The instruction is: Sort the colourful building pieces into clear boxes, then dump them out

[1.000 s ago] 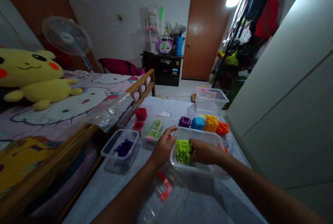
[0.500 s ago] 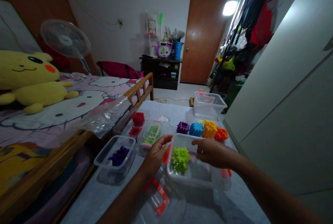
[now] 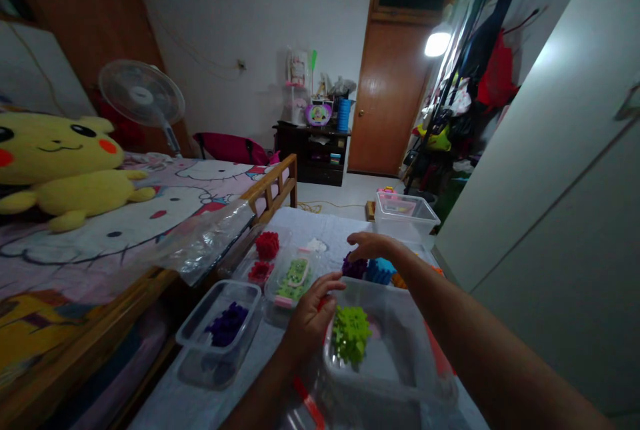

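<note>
My left hand (image 3: 313, 316) rests on the left rim of a clear plastic box (image 3: 400, 363), fingers curled against it. A lime green block cluster (image 3: 349, 342) lies inside that box. My right hand (image 3: 369, 246) is stretched forward with open fingers, hovering just over a purple block cluster (image 3: 353, 268) in a row that continues with a blue cluster (image 3: 380, 272) and orange ones mostly hidden by my forearm.
Left of the box stand a clear tub of purple pieces (image 3: 224, 325), a tub of green pieces (image 3: 294, 277) and red clusters (image 3: 267, 245). A lidded clear box (image 3: 405, 214) sits at the back. A bed with a yellow plush (image 3: 60, 163) runs along the left; a white wardrobe (image 3: 550, 170) fills the right.
My right hand has left the green cluster in the box and moved forward over the purple cluster. My left hand stays on the box rim. The view has tilted up slightly.
</note>
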`<state>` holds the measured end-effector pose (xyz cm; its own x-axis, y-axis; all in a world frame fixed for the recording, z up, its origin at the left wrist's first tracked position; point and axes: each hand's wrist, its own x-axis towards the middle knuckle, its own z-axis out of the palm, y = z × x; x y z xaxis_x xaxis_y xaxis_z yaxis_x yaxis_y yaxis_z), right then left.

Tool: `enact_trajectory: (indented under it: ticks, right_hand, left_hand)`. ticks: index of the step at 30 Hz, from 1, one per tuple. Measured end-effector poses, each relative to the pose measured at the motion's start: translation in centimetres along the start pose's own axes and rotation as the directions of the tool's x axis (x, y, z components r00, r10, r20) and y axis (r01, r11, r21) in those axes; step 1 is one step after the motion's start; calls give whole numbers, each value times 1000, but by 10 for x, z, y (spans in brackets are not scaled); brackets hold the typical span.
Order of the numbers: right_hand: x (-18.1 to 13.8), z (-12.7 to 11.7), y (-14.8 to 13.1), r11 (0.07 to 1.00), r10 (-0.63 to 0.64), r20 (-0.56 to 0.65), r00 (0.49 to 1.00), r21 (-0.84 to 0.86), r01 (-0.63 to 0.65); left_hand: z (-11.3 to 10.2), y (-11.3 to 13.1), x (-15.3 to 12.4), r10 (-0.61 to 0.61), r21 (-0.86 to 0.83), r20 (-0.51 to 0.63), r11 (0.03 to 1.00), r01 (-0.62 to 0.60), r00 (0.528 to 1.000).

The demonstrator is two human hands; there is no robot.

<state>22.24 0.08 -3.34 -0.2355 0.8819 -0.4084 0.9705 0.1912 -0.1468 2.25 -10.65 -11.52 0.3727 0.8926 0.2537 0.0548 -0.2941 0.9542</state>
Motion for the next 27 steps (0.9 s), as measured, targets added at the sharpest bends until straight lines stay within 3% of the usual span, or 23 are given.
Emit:
enact_trajectory:
  ticks: [6,10,27]
  right_hand:
    - [32,-9,7,997,11,254,967,-71,7]
    - [49,-7,10,996,19,362,932,-91,15]
    - [72,14,9,996,-4,480,877,-76,46]
  left_hand:
    - [0,-8,-8,-9,-27,-14,1000,9,1000]
    - [-1,-8,-7,-19,-29,-14,999,19,1000]
    - [0,-9,-7,-17,-25,-25,1000,16,1000]
